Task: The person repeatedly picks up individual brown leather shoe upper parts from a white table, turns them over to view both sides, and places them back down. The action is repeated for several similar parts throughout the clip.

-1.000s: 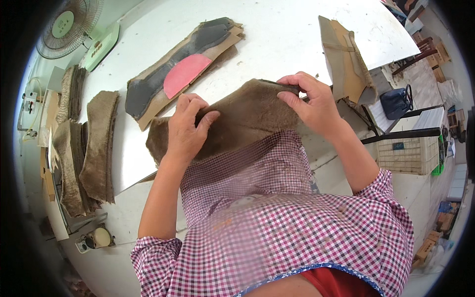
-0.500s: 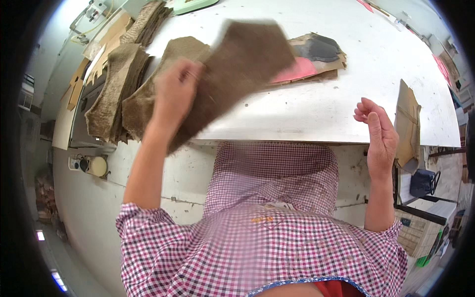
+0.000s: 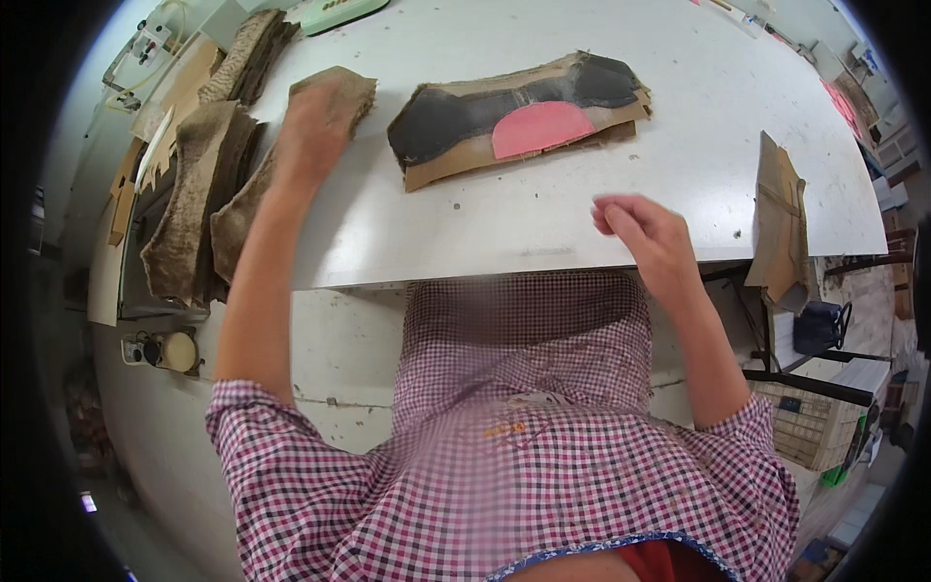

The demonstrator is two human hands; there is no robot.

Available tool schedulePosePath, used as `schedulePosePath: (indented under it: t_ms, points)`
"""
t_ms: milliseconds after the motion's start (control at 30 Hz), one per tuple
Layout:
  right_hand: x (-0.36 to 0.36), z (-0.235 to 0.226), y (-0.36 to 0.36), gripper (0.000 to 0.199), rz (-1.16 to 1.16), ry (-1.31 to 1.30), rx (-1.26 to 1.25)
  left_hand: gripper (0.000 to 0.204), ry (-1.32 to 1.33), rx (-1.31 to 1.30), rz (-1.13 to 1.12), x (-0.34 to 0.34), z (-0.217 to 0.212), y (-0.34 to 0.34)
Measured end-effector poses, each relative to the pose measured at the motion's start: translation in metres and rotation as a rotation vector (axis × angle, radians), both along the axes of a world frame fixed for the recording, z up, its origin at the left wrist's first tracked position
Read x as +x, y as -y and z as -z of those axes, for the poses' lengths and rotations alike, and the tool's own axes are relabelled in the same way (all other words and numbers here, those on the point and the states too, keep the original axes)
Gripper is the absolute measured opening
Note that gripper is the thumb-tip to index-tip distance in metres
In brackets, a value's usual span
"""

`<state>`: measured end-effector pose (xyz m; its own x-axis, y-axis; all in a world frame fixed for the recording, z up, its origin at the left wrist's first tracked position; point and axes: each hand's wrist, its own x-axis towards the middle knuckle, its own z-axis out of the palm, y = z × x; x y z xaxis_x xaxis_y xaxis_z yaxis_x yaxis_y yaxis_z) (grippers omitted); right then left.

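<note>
My left hand [image 3: 315, 136] rests over the far end of a brown, plush-looking fabric pile [image 3: 354, 92] on the left of the table. Its fingers blur into the cloth, so their grip is hard to make out. My right hand [image 3: 652, 238] hovers above the table's front edge, its fingers curled in and the thumb against them, with nothing visible in it. Between and beyond the hands lies a stack of tan curved pieces [image 3: 427, 177], bearing dark grey patches [image 3: 432, 126] and a pink half-round patch [image 3: 543, 129] on top.
More brown fabric stacks [image 3: 189, 213] stand at the left edge, another [image 3: 242, 58] behind. A pale green tray-like object [image 3: 339, 12] lies at the back. A folded brown piece [image 3: 779, 223] overhangs the white table [image 3: 543, 218] at right; below is a crate [image 3: 805, 422].
The large brown piece my left hand was swinging is no longer in the air. That hand has moved back onto the pile. My right hand came left and curled more. The patched stack is uncovered.
</note>
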<state>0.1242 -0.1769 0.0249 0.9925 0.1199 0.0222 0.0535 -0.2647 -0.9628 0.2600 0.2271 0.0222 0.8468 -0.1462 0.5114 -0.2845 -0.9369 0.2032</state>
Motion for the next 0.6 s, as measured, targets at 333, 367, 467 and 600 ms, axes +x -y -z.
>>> schedulePosePath:
  t_ms: [333, 367, 467, 600]
  points:
    - [0.076, 0.011, -0.040, 0.043, -0.051, -0.223, 0.463, 0.021, -0.007, -0.404, 0.264, -0.040, 0.018, 0.140]
    - [0.075, 0.007, -0.042, 0.042, -0.047, -0.267, 0.492, 0.020, 0.105, -0.355, 0.349, -0.051, 0.018, 0.150]
    - [0.076, 0.003, -0.043, 0.035, -0.015, -0.325, 0.336, 0.023, 0.254, -0.277, 0.588, -0.086, 0.004, 0.183]
    - [0.081, 0.019, -0.030, 0.022, 0.039, -0.185, 0.127, 0.011, -0.294, -0.645, 0.697, -0.096, -0.006, 0.193]
